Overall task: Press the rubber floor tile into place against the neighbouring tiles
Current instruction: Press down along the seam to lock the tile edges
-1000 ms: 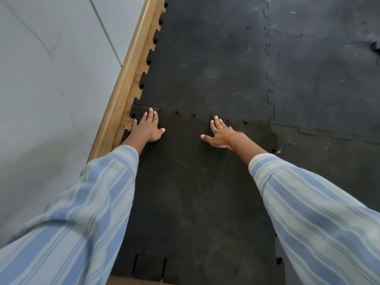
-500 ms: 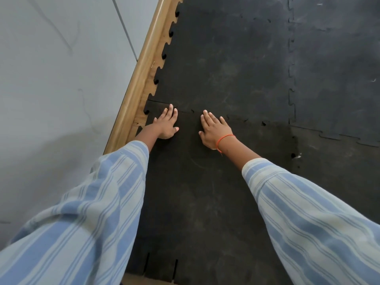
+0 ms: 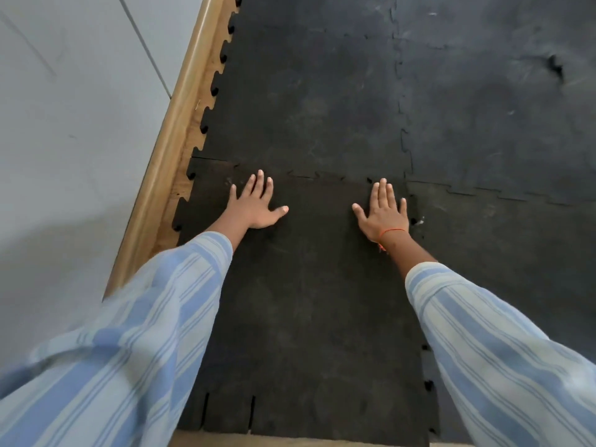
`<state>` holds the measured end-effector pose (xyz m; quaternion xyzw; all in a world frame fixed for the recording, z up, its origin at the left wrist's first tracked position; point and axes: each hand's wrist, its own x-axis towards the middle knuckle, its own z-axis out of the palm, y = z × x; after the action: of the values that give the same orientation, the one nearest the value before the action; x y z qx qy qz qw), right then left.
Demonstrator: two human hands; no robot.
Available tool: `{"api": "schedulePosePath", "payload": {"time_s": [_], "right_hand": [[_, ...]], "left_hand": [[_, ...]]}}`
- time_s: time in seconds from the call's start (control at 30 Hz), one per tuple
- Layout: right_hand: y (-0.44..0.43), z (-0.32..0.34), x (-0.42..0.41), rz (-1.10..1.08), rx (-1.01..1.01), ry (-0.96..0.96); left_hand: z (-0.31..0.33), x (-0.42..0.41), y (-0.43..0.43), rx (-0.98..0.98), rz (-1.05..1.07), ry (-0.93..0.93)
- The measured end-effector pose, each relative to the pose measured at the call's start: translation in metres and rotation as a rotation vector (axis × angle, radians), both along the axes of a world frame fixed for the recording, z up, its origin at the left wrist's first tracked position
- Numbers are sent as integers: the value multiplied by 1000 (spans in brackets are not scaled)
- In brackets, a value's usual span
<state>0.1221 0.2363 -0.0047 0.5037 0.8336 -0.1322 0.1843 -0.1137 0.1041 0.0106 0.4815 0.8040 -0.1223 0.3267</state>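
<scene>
A dark rubber floor tile (image 3: 309, 301) with jigsaw edges lies in front of me, its far edge meeting another black tile (image 3: 306, 91) and its right edge meeting a greyer tile (image 3: 503, 269). My left hand (image 3: 254, 204) lies flat, fingers spread, on the tile's far left part just below the seam. My right hand (image 3: 383, 212), with an orange thread on the wrist, lies flat near the far right corner, fingertips at the seam. Small gaps show along the right seam by that hand. Neither hand holds anything.
A wooden skirting strip (image 3: 174, 150) runs along the tiles' left side under a pale grey wall (image 3: 71, 140). More dark tiles (image 3: 503, 91) cover the floor to the far right. Bare beige floor (image 3: 290, 441) shows below the tile's near edge.
My hands were close together near the far left of the tile; they have spread apart, the right hand moving right to the far right corner. The camera view has shifted slightly.
</scene>
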Motion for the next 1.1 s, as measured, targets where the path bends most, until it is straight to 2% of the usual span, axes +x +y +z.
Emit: {"api": "schedulePosePath", "payload": {"time_s": [0.1, 0.2, 0.5, 0.7, 0.87, 1.1], "right_hand": [[26, 5, 36, -8, -28, -42], [37, 3, 38, 29, -71, -74], [43, 4, 37, 25, -121, -81], [-16, -2, 50, -148, 10, -24], [-13, 6, 56, -153, -117, -44], [1, 7, 63, -85, -215, -45]], "left_hand": [[-6, 72, 23, 77, -148, -74], [-7, 105, 52, 58, -194, -95], [-6, 102, 66, -46, -249, -75], [-5, 117, 60, -33, -249, -35], [-15, 149, 29, 11, -270, -73], [-13, 152, 31, -13, -246, -89]]}}
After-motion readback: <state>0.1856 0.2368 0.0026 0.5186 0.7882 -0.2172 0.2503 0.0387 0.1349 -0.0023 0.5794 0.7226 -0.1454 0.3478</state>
